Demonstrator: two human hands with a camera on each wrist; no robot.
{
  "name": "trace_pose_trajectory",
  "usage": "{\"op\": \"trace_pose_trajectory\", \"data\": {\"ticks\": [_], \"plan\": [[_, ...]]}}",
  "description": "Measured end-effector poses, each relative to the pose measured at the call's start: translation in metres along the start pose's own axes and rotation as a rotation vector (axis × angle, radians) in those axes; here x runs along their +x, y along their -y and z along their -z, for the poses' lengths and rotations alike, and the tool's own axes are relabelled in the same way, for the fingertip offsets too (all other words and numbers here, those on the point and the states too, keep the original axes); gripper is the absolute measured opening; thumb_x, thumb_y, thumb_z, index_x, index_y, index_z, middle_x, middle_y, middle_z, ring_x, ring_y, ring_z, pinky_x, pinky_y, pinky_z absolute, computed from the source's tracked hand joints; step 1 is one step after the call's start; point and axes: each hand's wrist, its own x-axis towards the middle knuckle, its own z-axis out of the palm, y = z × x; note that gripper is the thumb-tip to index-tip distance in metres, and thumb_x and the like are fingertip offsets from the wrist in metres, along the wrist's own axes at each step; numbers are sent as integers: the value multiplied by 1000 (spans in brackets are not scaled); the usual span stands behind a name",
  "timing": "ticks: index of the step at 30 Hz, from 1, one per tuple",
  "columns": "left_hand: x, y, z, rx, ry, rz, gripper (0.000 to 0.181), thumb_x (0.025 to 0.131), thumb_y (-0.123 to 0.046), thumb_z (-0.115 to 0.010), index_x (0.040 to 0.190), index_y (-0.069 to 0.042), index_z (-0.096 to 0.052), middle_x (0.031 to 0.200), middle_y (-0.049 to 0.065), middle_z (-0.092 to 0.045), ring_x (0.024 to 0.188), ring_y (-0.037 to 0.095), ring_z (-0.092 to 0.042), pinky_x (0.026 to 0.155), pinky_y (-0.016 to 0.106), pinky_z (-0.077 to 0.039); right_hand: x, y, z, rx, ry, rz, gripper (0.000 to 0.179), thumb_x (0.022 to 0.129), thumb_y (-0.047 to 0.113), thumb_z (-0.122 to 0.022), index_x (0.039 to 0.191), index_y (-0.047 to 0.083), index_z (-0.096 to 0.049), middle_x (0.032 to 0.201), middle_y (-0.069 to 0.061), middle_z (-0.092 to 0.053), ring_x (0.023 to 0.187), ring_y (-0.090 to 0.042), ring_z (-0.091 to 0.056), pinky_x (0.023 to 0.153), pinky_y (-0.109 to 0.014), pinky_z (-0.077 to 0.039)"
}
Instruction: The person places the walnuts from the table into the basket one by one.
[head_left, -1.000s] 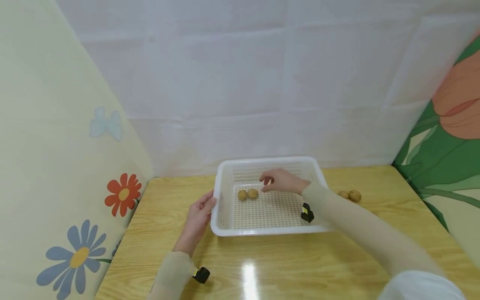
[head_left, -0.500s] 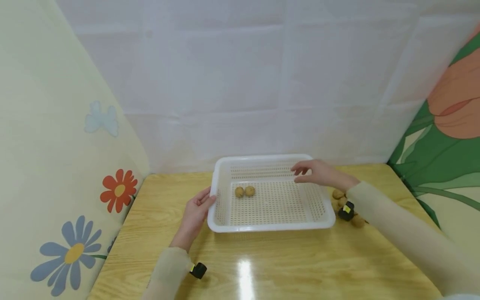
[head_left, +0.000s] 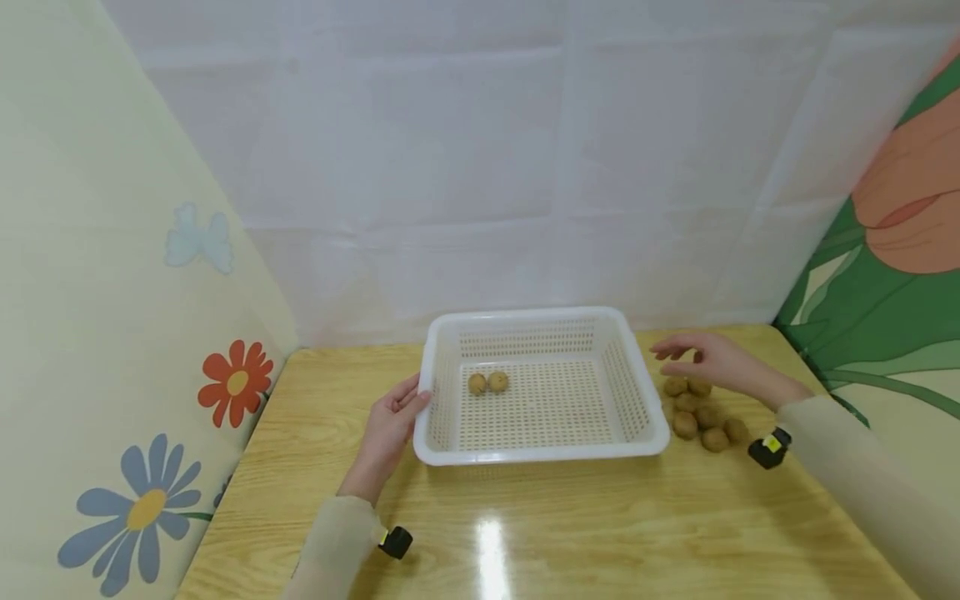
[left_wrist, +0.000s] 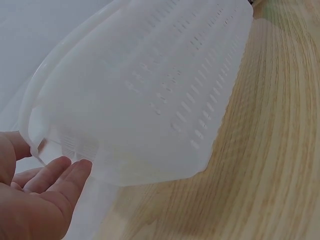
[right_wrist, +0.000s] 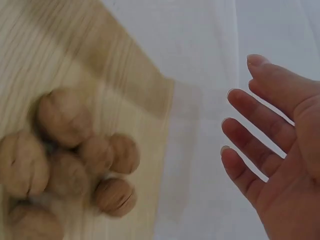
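Observation:
A white plastic basket (head_left: 540, 457) with slotted walls stands on the wooden table. Two walnuts (head_left: 487, 382) lie side by side in its left part. My left hand (head_left: 388, 429) grips the basket's left rim, thumb over the edge and fingers against the outer wall, as the left wrist view also shows. Right of the basket, a group of several walnuts (head_left: 705, 417) rests on the table. Above the far end of that group hovers my right hand (head_left: 712, 362), fingers apart and slightly bent, holding nothing. In the right wrist view, the walnuts (right_wrist: 65, 160) sit apart from the fingers.
A white sheet (head_left: 450, 167) hangs behind the table (head_left: 600, 525). Flower-printed panels stand at the left (head_left: 112, 333) and right (head_left: 900, 333). A small black camera is strapped to each wrist.
My right hand has moved right, from over the basket's inside to above the loose walnuts, uncovering more of them. The left hand stays on the rim. Both walnuts in the basket stay put.

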Motion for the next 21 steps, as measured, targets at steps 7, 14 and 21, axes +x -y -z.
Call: {"op": "trace_pose_trajectory", "data": {"ticks": [7,14,21], "plan": [[0,0,-2,-12,7,7,52,106,-15,-62,154,0,-46,152,21,-53,133,25,-58,96,26,-57,-41,-35,4,-7,-37,-16,31,101,17,-70,129,3,-71,121,-14,-74,101,-16,-64,74,-28,-53],[0,0,-1,-6,14,8,52,107,-15,-60,154,-1,-45,154,20,-52,134,25,-57,96,24,-57,-83,-61,-2,-23,-68,-88,35,101,20,-70,131,1,-69,125,-17,-72,100,-4,-61,76,-29,-53],[0,0,0,-10,14,2,52,107,-13,-58,155,0,-43,155,21,-50,132,22,-59,97,24,-56,-109,-86,-26,-10,-118,-64,37,94,16,-79,126,-1,-70,120,-18,-72,94,1,-60,67,-26,-54]]}}
